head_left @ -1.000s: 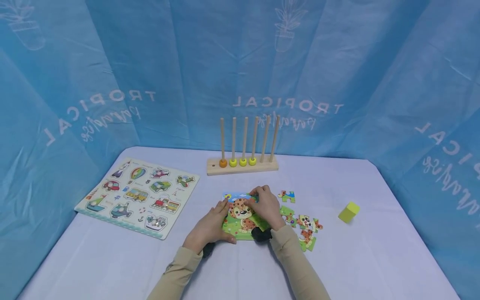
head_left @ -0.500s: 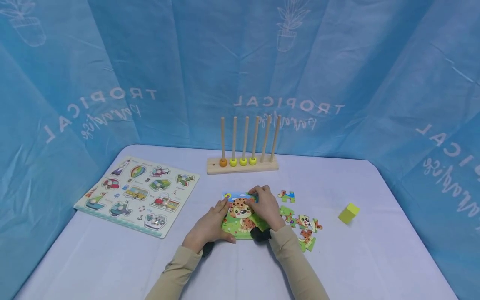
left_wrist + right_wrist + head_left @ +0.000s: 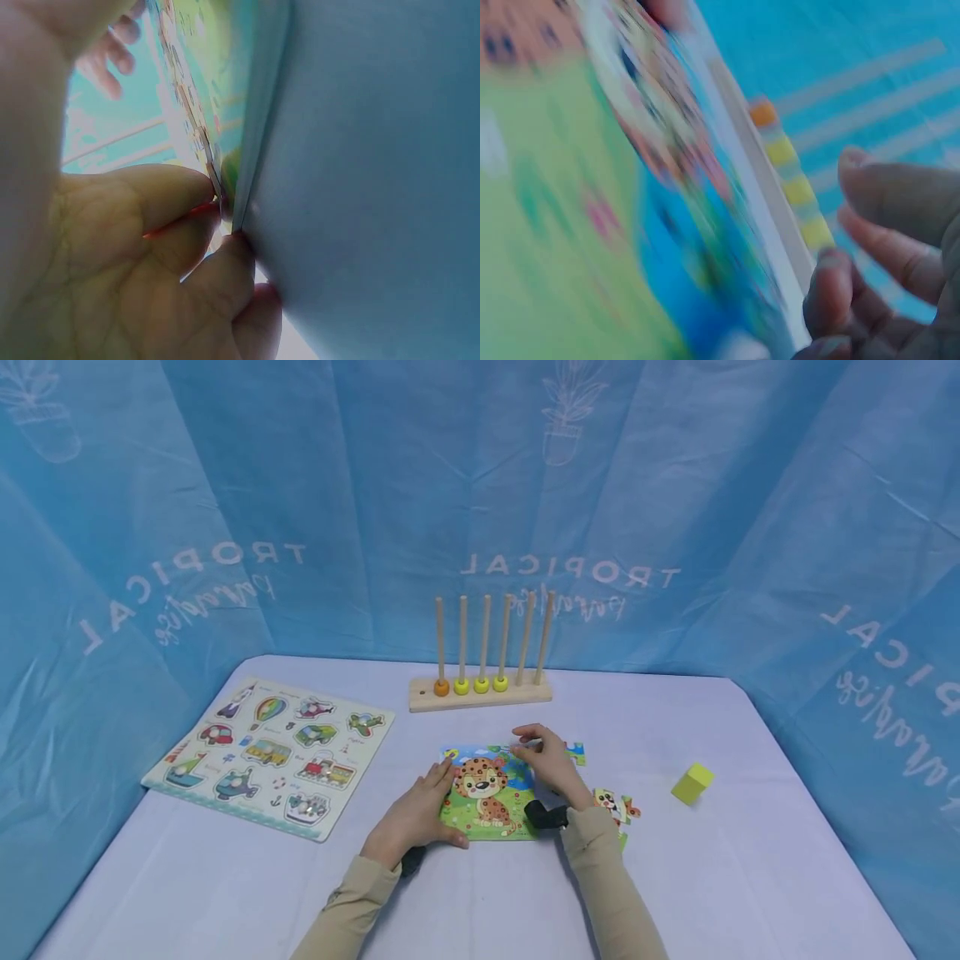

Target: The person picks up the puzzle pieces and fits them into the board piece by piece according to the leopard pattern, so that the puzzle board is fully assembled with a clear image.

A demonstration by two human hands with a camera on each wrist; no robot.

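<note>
A leopard picture puzzle (image 3: 480, 817) lies flat in the middle of the table. My left hand (image 3: 414, 817) rests along its left side, fingers extended and thumb near the lower corner; in the left wrist view the fingertips touch the edge of the board (image 3: 232, 112). Over the puzzle's upper right corner is my right hand (image 3: 553, 767), its fingers bent loosely. The right wrist view shows thumb and fingers (image 3: 904, 202) apart with nothing between them. Loose jigsaw pieces (image 3: 609, 803) lie right of the puzzle, partly hidden by the right hand and sleeve.
A wooden peg rack (image 3: 480, 699) with an orange bead and several yellow ones stands behind the puzzle. On the left lies a vehicle peg puzzle board (image 3: 270, 785). A yellow-green block (image 3: 692, 783) sits at the right. Blue curtains (image 3: 360, 510) surround the table.
My right hand has lifted from the puzzle's top right part and shifted right, uncovering more of the picture and covering some loose pieces. The left hand stays in place.
</note>
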